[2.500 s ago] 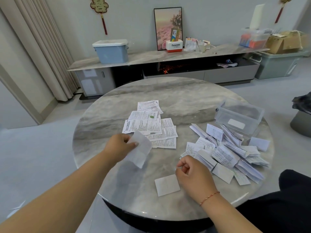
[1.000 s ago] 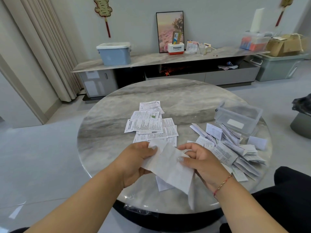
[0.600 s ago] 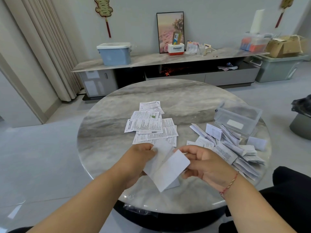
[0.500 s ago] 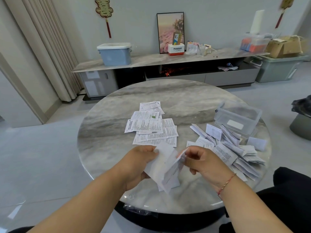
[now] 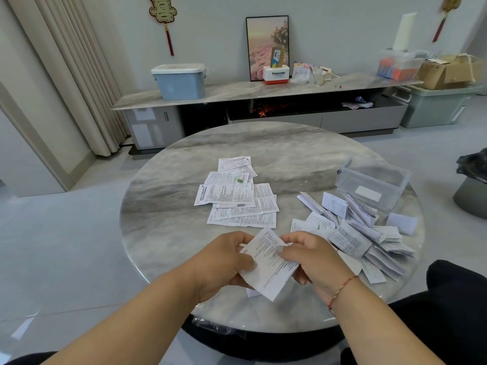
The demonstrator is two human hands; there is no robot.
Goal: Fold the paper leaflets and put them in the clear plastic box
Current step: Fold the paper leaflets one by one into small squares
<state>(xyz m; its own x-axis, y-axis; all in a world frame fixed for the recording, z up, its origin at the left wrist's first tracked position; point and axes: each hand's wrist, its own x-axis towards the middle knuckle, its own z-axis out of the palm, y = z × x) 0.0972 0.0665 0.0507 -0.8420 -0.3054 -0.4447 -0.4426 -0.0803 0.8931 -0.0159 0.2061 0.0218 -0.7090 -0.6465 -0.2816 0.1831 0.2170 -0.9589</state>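
- Round grey marble tabletop [image 5: 184, 227], clear plastic box [image 5: 373, 184] at far right.
- Held above near edge: white printed paper leaflet [image 5: 268, 264], pinched by left hand [image 5: 224, 262] and right hand [image 5: 311, 259].
- Mid-fold, probably; next, crease flat, carry to box.

A round marble bench [image 5: 184, 159] stands before a long low cabinet [image 5: 263, 88]. On the cabinet sit a blue lidded bin [image 5: 180, 81], a framed flower picture [image 5: 266, 43], a white Panasonic box [image 5: 276, 74] and a cardboard box [image 5: 448, 71]. Beige curtains [image 5: 79, 75] hang at left.
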